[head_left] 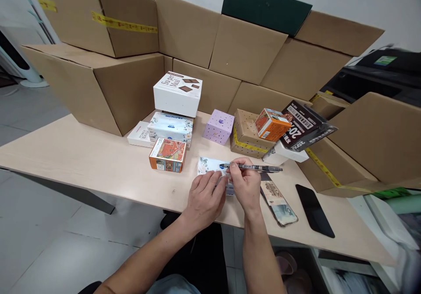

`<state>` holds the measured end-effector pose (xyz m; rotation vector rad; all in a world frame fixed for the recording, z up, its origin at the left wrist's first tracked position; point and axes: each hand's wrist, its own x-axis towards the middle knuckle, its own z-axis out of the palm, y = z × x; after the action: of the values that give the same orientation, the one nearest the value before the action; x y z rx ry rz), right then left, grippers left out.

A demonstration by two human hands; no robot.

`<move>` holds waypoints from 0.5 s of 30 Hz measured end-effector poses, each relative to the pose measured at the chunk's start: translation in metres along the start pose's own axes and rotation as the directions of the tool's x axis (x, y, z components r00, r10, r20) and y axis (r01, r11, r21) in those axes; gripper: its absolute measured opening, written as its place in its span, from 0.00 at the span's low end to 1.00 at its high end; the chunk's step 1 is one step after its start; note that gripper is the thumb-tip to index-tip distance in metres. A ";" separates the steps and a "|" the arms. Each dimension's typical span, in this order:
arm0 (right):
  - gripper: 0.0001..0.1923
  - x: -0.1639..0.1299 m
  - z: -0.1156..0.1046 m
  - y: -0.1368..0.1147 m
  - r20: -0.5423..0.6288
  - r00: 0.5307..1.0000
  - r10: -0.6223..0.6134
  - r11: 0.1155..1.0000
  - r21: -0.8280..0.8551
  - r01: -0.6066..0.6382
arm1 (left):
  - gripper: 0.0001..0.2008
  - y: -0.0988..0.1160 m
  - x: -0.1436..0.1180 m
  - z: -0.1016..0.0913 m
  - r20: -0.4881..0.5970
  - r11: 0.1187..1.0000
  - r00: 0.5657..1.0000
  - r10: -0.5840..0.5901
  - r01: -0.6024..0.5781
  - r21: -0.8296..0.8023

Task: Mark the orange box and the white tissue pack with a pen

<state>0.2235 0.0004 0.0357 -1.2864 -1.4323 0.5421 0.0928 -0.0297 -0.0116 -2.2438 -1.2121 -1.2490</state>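
Observation:
A tissue pack (205, 164), white and pale blue with a leaf print, lies at the table's front edge. Over its near side rests my left hand (208, 194), fingers bent close together and gripping it; the hand covers much of the pack. My right hand (246, 184) is closed around a dark pen (263, 168), held almost level above the pack's right part. The pen's left end is over the blue print on the pack; whether it touches cannot be made out. Just right of this hand lies a phone case-like item with a printed banknote look (279, 200).
An orange box (167, 154) stands left of the pack. Behind are another tissue pack (170, 126), a white box (177, 97), a purple box (219, 126) and a small carton (250, 136). A black phone (315, 210) lies right. Large cardboard boxes (128, 92) wall the table's back and sides.

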 end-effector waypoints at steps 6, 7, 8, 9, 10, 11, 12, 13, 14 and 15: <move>0.08 0.000 -0.002 -0.005 0.029 0.994 -0.102 0.983 -0.148 0.105 | 0.13 -0.004 0.000 0.003 -0.041 1.000 0.999 0.032 -0.031 0.001; 0.08 0.000 -0.002 -0.005 0.034 0.994 -0.104 0.982 -0.153 0.108 | 0.13 -0.004 0.000 0.003 -0.042 1.000 0.999 0.029 -0.029 0.000; 0.08 0.000 -0.002 -0.005 0.038 0.994 -0.105 0.981 -0.157 0.110 | 0.13 -0.003 0.000 0.003 -0.045 1.000 0.999 0.026 -0.026 0.000; 0.08 0.000 -0.002 -0.005 0.042 0.993 -0.106 0.981 -0.161 0.112 | 0.13 -0.003 0.000 0.003 -0.048 1.000 0.999 0.022 -0.022 -0.001; 0.08 0.000 -0.002 -0.005 0.045 0.993 -0.106 0.980 -0.165 0.112 | 0.12 -0.003 0.000 0.003 -0.050 1.000 0.999 0.018 -0.018 -0.001; 0.08 0.000 -0.002 -0.005 0.049 0.993 -0.106 0.979 -0.167 0.113 | 0.12 -0.002 0.001 0.003 -0.054 1.000 0.998 0.015 -0.015 -0.001; 0.08 0.000 -0.002 -0.004 0.052 0.993 -0.105 0.979 -0.169 0.112 | 0.12 -0.002 0.001 0.003 -0.057 1.000 0.998 0.013 -0.013 -0.002; 0.08 0.000 -0.001 -0.004 0.055 0.993 -0.102 0.979 -0.170 0.110 | 0.13 -0.002 0.001 0.004 -0.059 1.000 0.998 0.013 -0.013 -0.004; 0.08 0.000 -0.001 -0.004 0.058 0.993 -0.100 0.979 -0.171 0.109 | 0.13 -0.002 0.000 0.004 -0.059 1.000 0.998 0.014 -0.014 -0.006; 0.08 0.000 -0.001 -0.004 0.062 0.993 -0.097 0.979 -0.173 0.107 | 0.13 -0.002 0.000 0.004 -0.058 1.000 0.998 0.014 -0.015 -0.010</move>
<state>0.2225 -0.0009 0.0399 -1.3361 -1.6103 0.3900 0.0934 -0.0261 -0.0140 -2.2042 -1.1689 -1.3084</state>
